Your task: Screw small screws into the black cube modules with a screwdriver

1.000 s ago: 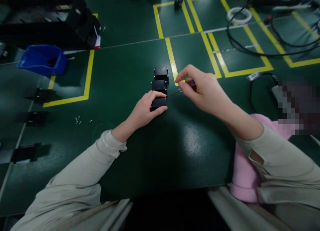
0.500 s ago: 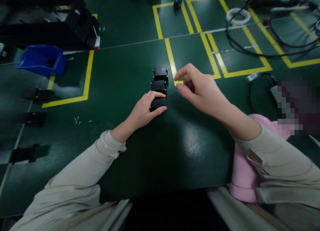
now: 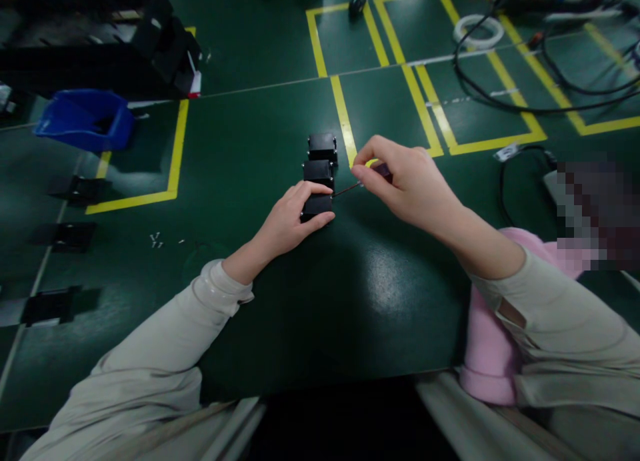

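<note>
My left hand (image 3: 287, 222) grips the nearest black block (image 3: 317, 205), its index finger across the top and its thumb along the near side. Two more black blocks stand in a row beyond it, the middle block (image 3: 318, 170) and the far block (image 3: 323, 143), with small shiny screws at their edges. My right hand (image 3: 407, 181) is closed on the dark handle of a screwdriver (image 3: 346, 190). The thin shaft points left, and its tip meets the right side of the nearest block close to my left index finger.
Several loose screws (image 3: 156, 240) lie to the left. Further left are a blue bin (image 3: 85, 120), black parts (image 3: 73, 236) and a large black housing (image 3: 150, 48). A black cable (image 3: 480, 91) and a white ring (image 3: 479, 32) lie at the upper right. Yellow tape (image 3: 343, 118) marks the green table.
My right hand's fingers have curled in and turned on the screwdriver handle; the raised index finger is now lower, near the thumb. My left hand and the blocks stay in place.
</note>
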### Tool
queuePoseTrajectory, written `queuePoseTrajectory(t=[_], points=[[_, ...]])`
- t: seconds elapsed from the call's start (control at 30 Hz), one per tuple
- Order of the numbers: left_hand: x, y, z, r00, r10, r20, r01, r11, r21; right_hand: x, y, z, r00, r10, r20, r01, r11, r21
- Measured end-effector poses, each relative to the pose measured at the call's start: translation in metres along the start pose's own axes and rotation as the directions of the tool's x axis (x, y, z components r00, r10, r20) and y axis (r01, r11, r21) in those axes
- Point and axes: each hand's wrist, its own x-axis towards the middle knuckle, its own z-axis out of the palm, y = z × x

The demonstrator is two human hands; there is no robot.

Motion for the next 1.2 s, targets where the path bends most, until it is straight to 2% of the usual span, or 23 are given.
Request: queuePoseTrajectory(t=[0.6,1.2], points=[[0.0002,-0.0009,0.0006,1.000,0.014,-0.008,-0.014,1.000,-0.001,0.0002,0.0039,0.0022,0.999,-0.040,-0.037,0.041,0.999,0.014],[-0.0003,-0.0009,0.0001,1.000,0.017,-0.007,-0.017,1.000,0.006,-0.0002,0.0031,0.0018,1.000,-0.023,-0.014,0.023,0.999,0.033]])
